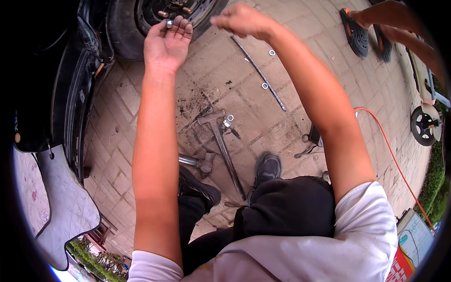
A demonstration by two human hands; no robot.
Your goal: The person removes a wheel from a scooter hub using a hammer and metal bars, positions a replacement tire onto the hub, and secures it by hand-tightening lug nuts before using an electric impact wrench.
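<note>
My left hand point(167, 47) is palm up near the car wheel, its fingers curled around a small silver nut point(169, 24). To its right, my right hand point(237, 23) hangs over the paving by the tyre point(123, 33), its bent fingers blurred and their grip unclear. Copper-coloured fittings point(186, 10) show on the wheel hub. Below my hands lie a long metal rod point(258, 73), several washers point(271, 52) and a small silver piece point(227, 123). A long-handled hammer point(221, 141) and a second hammer head point(206, 163) rest near my shoes point(268, 167).
Another person's sandalled foot point(357, 37) is at the upper right, near a small scooter wheel point(422, 127). An orange hose point(390, 145) crosses the paving at right toward a box point(411, 237). A quilted mat point(70, 216) hangs from the car's dark body point(51, 108) at left.
</note>
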